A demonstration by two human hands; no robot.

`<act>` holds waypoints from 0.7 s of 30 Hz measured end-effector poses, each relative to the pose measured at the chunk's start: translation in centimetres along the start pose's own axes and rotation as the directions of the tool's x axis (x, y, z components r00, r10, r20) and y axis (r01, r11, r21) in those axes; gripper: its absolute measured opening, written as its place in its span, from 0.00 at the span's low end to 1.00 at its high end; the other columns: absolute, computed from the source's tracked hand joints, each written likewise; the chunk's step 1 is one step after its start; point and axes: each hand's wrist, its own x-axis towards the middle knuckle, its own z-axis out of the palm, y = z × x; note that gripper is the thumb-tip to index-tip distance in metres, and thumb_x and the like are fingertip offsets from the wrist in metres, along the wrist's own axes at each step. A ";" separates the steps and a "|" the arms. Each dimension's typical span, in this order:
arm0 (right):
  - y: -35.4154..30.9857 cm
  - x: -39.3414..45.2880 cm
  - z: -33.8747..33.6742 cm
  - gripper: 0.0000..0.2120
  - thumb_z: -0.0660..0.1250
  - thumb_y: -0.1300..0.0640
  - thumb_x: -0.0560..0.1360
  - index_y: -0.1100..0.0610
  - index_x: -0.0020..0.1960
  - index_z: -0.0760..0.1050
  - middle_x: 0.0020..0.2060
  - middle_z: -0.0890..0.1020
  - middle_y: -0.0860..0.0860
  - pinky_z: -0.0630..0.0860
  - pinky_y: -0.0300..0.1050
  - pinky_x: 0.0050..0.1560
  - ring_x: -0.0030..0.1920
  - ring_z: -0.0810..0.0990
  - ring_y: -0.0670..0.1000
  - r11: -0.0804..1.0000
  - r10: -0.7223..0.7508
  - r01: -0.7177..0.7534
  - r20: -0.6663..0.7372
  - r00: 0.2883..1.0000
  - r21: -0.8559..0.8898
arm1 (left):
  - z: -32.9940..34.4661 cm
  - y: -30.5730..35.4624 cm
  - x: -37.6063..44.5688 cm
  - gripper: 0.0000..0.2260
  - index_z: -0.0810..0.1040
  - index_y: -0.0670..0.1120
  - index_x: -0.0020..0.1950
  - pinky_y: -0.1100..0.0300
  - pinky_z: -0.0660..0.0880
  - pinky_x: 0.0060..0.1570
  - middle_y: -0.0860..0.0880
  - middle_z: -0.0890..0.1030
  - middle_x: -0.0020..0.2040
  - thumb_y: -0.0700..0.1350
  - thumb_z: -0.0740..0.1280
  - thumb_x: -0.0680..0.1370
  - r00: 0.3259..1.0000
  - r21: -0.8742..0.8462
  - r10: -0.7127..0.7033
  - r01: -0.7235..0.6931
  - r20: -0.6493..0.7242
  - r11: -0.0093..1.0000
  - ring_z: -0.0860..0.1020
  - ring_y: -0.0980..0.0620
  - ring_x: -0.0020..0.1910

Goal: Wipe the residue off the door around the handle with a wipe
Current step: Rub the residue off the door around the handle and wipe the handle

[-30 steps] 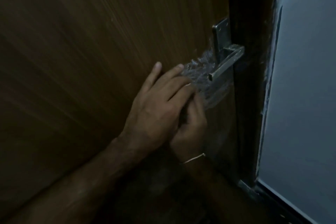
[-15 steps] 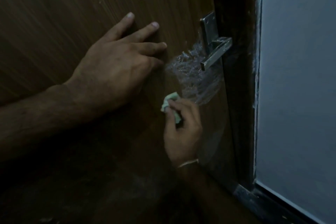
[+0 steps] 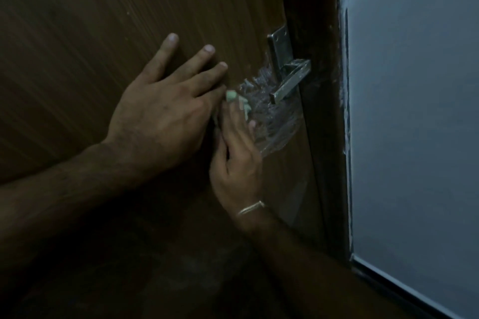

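A dark brown wooden door [image 3: 103,21] is filling the left and middle of the frame in dim light. At the centre left, the left hand [image 3: 160,116] is lying flat on the wood with the fingers spread open, and it is holding nothing. Its arm is coming in from the left edge. Just to the right of it and a little lower, the right hand [image 3: 237,153] is closing its fingers on a pale green wipe [image 3: 237,101] and is pressing it to the door; the wipe is showing above the fingertips, touching the left edge of the residue. A thin bracelet [image 3: 251,208] is sitting on that wrist. The residue [image 3: 269,116], a shiny, wrinkled clear patch, is lying on the door right of the hand, below and around the handle. The metal handle [image 3: 290,83] with its plate is standing in the centre right, with its lever pointing down and left. Further right a dark door frame [image 3: 321,111] is running top to bottom, and a pale grey wall [image 3: 414,111] is taking the right side.
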 end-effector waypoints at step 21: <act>2.8 -0.4 -1.7 0.22 0.57 0.64 0.82 0.61 0.75 0.60 0.76 0.61 0.54 0.57 0.53 0.77 0.78 0.56 0.51 0.992 0.128 -0.129 -0.029 0.991 -0.001 | 0.7 1.5 2.9 0.27 0.63 0.46 0.76 0.42 0.48 0.75 0.44 0.60 0.79 0.53 0.55 0.78 0.988 0.025 -0.032 0.028 0.151 0.999 0.52 0.43 0.79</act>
